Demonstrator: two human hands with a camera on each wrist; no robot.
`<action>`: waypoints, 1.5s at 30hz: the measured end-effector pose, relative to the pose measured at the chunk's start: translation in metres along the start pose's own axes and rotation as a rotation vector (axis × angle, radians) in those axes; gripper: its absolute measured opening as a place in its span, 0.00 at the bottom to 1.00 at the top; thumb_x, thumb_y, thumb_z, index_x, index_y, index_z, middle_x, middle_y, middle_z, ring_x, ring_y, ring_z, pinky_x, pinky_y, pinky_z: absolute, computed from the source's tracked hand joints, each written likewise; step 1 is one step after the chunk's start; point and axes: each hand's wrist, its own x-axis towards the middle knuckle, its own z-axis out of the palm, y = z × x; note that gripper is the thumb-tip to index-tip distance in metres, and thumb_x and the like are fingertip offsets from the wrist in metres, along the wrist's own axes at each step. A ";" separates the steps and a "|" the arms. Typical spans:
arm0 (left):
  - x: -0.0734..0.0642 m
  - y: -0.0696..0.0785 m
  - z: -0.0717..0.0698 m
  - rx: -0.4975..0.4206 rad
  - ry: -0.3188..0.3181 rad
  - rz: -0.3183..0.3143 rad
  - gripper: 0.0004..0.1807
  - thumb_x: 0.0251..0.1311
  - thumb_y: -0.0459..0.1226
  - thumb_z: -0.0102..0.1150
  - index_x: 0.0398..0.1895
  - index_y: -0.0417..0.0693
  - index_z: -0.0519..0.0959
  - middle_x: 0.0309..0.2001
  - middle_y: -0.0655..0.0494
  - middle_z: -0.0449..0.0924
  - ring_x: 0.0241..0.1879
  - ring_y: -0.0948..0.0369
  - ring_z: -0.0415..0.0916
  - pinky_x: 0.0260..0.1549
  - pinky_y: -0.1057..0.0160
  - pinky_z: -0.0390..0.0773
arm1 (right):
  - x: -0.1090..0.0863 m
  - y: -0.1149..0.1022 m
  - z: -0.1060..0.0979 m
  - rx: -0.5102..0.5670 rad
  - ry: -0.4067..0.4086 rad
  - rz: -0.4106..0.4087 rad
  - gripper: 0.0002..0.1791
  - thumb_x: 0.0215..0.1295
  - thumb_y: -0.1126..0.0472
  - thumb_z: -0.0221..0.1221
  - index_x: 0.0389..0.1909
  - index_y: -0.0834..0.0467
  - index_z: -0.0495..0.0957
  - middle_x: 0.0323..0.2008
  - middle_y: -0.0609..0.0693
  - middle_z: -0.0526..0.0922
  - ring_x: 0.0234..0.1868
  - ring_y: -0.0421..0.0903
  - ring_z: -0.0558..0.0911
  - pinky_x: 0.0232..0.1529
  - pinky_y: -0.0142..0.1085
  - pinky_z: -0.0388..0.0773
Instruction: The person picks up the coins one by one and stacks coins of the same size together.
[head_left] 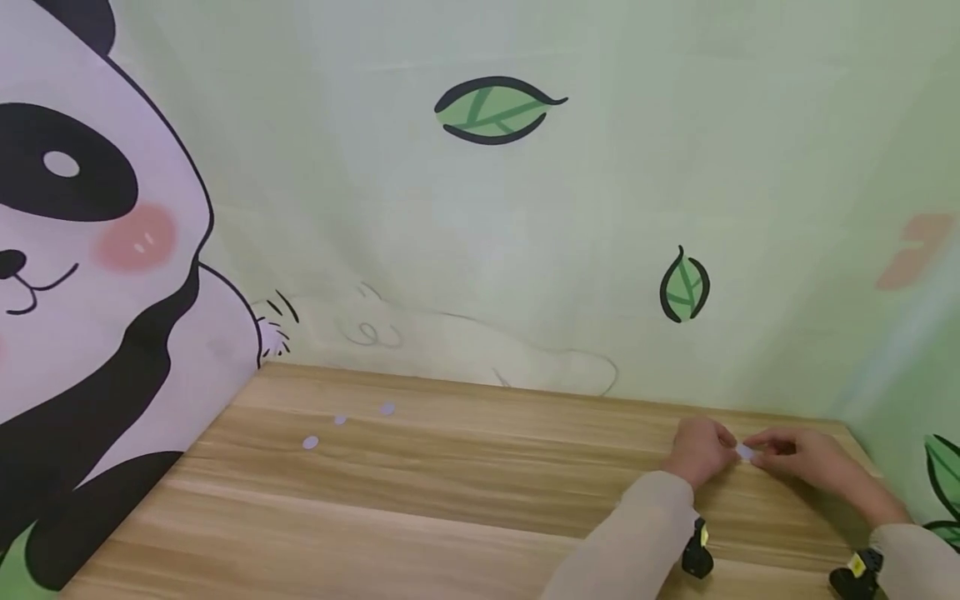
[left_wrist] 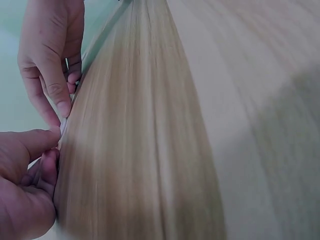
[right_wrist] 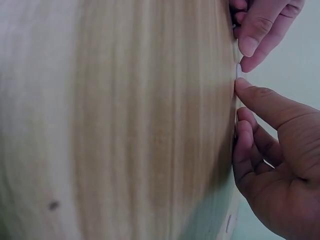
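Observation:
A small white disc [head_left: 744,452] is between my two hands, low over the wooden table near its back right corner. My left hand [head_left: 701,451] pinches one side of it with thumb and finger. From the opposite side my right hand [head_left: 813,458] pinches it too, thumb tip on its edge in the right wrist view. There the disc [right_wrist: 239,71] shows edge-on as a thin white sliver, mostly covered by fingertips. The left wrist view also shows the disc [left_wrist: 63,125] edge-on between the two sets of fingertips.
Three similar discs, one of them a white disc [head_left: 311,442], lie apart at the table's back left. The wooden table [head_left: 450,467] meets a green backdrop [head_left: 585,208] printed with a panda and leaves. A small pale oval [right_wrist: 229,223] shows by the table edge near my right hand.

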 end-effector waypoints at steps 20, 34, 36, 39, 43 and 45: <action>0.003 -0.005 0.010 -0.050 0.044 -0.040 0.05 0.50 0.37 0.79 0.26 0.57 0.90 0.22 0.72 0.80 0.29 0.75 0.70 0.30 0.79 0.65 | 0.000 -0.008 0.009 0.017 0.009 0.013 0.12 0.64 0.57 0.69 0.44 0.59 0.86 0.30 0.44 0.78 0.29 0.33 0.69 0.30 0.32 0.67; 0.001 -0.003 0.004 -0.113 0.064 -0.094 0.08 0.47 0.34 0.80 0.20 0.52 0.87 0.21 0.68 0.79 0.27 0.72 0.72 0.33 0.76 0.70 | 0.000 -0.014 0.006 0.046 -0.016 0.064 0.13 0.65 0.55 0.68 0.44 0.60 0.86 0.32 0.46 0.80 0.31 0.36 0.71 0.32 0.32 0.69; 0.002 -0.005 0.005 -0.100 0.056 -0.090 0.08 0.48 0.35 0.80 0.20 0.53 0.87 0.22 0.68 0.79 0.29 0.72 0.73 0.34 0.76 0.70 | -0.001 -0.014 0.008 0.042 -0.011 0.075 0.14 0.65 0.53 0.69 0.44 0.59 0.86 0.32 0.45 0.80 0.31 0.36 0.71 0.32 0.32 0.69; 0.002 -0.005 0.006 -0.079 0.047 -0.066 0.07 0.48 0.36 0.79 0.20 0.54 0.88 0.21 0.69 0.80 0.29 0.73 0.73 0.33 0.77 0.69 | -0.002 -0.013 0.010 0.033 0.002 0.089 0.15 0.64 0.52 0.69 0.44 0.59 0.86 0.32 0.45 0.80 0.31 0.37 0.71 0.32 0.32 0.69; 0.002 -0.004 0.007 -0.027 0.035 -0.037 0.07 0.50 0.37 0.78 0.21 0.54 0.88 0.21 0.70 0.80 0.29 0.73 0.73 0.32 0.77 0.68 | -0.005 -0.013 0.012 0.037 0.020 0.088 0.15 0.63 0.52 0.70 0.43 0.59 0.87 0.31 0.45 0.81 0.31 0.36 0.72 0.31 0.32 0.70; 0.002 -0.003 0.005 0.010 0.028 -0.040 0.07 0.51 0.37 0.78 0.21 0.56 0.87 0.21 0.70 0.80 0.29 0.73 0.73 0.32 0.77 0.69 | -0.005 -0.013 0.012 0.044 0.025 0.086 0.14 0.63 0.53 0.70 0.42 0.59 0.87 0.31 0.45 0.82 0.30 0.35 0.72 0.32 0.32 0.70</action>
